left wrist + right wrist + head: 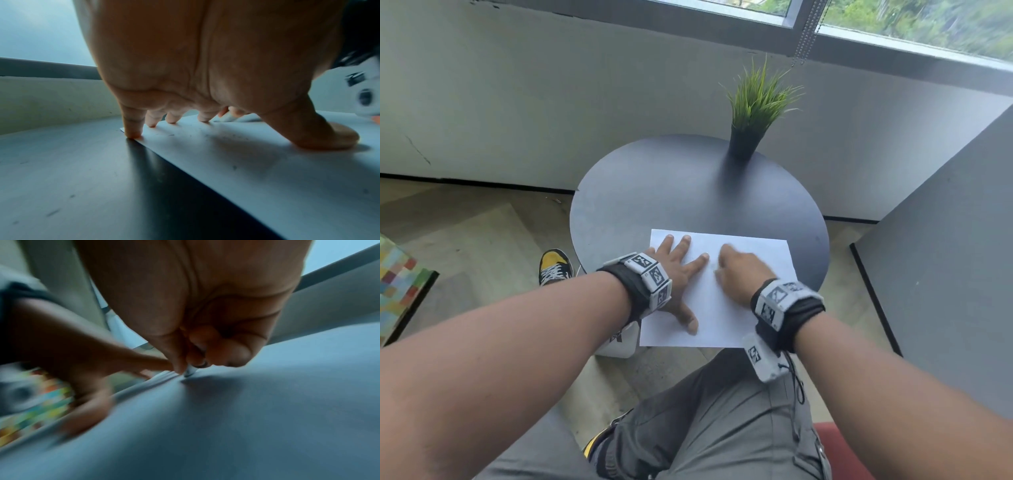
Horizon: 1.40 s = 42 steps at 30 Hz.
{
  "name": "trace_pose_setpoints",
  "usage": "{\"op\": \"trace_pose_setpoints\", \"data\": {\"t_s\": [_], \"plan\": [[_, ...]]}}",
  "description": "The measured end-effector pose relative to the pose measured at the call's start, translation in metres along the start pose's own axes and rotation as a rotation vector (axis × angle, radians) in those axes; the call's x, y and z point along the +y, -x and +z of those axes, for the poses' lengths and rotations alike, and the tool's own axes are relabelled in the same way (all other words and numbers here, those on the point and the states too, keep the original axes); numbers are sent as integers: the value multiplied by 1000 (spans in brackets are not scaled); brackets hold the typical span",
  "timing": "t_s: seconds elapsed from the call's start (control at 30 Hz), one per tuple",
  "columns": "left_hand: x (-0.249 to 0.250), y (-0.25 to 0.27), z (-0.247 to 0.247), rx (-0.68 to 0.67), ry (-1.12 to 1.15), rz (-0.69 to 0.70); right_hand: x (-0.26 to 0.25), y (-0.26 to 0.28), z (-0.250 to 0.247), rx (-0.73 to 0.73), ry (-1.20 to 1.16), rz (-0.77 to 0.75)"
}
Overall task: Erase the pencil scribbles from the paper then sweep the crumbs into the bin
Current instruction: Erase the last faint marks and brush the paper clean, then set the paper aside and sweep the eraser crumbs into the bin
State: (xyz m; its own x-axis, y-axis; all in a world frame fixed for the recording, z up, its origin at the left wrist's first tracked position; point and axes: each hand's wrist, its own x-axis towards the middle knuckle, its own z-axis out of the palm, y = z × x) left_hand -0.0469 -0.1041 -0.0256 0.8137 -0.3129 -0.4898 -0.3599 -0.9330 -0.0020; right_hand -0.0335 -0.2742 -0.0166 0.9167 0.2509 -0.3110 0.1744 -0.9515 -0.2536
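Observation:
A white sheet of paper lies on the near part of a round dark table. My left hand lies flat on the sheet's left half with its fingers spread. In the left wrist view its fingertips and thumb press the paper. My right hand is curled and blurred over the middle of the sheet. It pinches a small white eraser with its tip on the paper. Dark crumbs are scattered on the sheet. No scribbles can be made out.
A potted grass plant stands at the table's far edge. A grey panel rises on the right. On the floor to the left are a colourful block and my yellow-and-black shoe. No bin can be made out.

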Motion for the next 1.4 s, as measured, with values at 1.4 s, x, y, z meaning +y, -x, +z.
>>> {"op": "trace_pose_setpoints", "data": {"t_s": [1.4], "plan": [[21, 84, 77, -175, 1441, -442, 92, 4, -8, 61, -467, 266]]}}
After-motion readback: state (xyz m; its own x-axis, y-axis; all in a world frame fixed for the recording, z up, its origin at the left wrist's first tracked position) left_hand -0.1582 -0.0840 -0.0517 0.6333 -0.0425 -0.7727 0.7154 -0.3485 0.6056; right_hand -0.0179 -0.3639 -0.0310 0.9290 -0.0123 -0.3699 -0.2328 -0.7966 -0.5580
